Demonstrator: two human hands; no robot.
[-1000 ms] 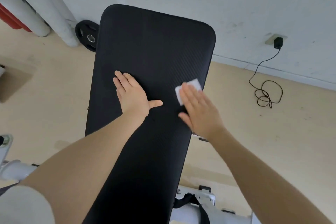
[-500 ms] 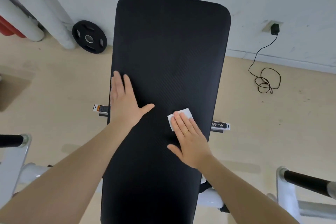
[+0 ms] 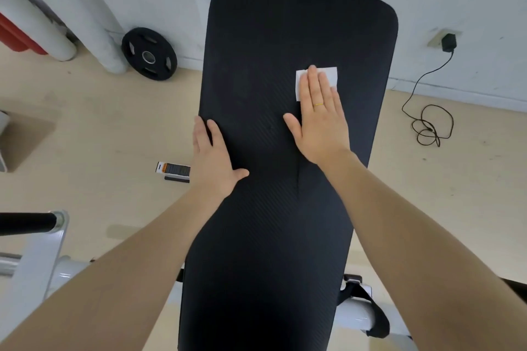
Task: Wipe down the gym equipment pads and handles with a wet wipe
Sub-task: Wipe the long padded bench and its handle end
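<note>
On the bench pad's [image 3: 256, 222] left edge, left hand [image 3: 212, 159] lies flat, fingers straight, bracing, holding nothing. Right hand [image 3: 320, 120], nearer the unwiped far end, presses the wet wipe [image 3: 330, 74] flat under straight fingers; pad's long axis runs away toward the wall.

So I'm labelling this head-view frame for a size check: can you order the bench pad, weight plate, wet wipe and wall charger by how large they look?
Largest to smallest as they look:
1. bench pad
2. weight plate
3. wet wipe, partly hidden under the right hand
4. wall charger
The pad is nearest the camera, which exaggerates it.
</note>
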